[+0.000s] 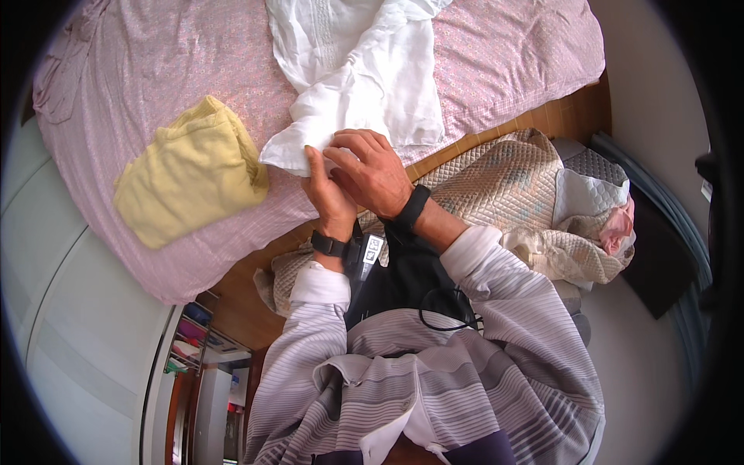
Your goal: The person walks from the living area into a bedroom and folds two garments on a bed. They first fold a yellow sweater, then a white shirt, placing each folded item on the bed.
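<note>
A thin white garment (364,85) with a lace-like strip lies loosely spread on the bed, its near end gathered toward me. My left hand (329,200) is closed at that near edge, thumb pointing up against the cloth. Over it crosses my right hand (370,169), fingers bent and pinching the same edge; the two hands touch. The exact grip of the left fingers is partly hidden behind the right hand. Just left of them rests a folded yellow garment (194,174), apart from the white one.
The bed (225,46) has a pink patterned sheet. Quilted beige bedding (480,174) is heaped past the bed's near right edge. White cabinet doors (85,310) stand at left, and shelves (203,341) with small items are at lower left. A dark device (368,260) hangs by my left wrist.
</note>
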Tool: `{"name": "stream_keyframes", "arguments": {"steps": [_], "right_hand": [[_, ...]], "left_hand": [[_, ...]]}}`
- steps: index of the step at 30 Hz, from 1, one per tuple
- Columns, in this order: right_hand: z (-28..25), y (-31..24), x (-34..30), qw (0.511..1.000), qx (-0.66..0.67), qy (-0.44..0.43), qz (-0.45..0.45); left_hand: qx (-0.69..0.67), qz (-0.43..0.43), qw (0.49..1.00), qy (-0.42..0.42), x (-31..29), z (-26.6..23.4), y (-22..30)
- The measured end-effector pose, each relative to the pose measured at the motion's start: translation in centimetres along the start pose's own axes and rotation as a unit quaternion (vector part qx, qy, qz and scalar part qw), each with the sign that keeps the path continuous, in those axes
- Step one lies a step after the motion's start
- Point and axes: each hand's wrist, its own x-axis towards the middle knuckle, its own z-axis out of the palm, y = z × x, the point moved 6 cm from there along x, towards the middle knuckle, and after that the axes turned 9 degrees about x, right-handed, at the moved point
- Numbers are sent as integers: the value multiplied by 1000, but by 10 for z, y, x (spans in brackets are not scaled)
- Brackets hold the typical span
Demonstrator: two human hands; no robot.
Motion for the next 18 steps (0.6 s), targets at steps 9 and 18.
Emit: {"name": "stream_keyframes", "arguments": {"steps": [9, 18], "right_hand": [[-4, 102, -156, 829, 206, 200, 481], [42, 148, -188, 663, 393, 247, 587]], "left_hand": [[-51, 70, 996, -19, 4, 3, 43], [-36, 71, 995, -62, -29, 34, 73]]}}
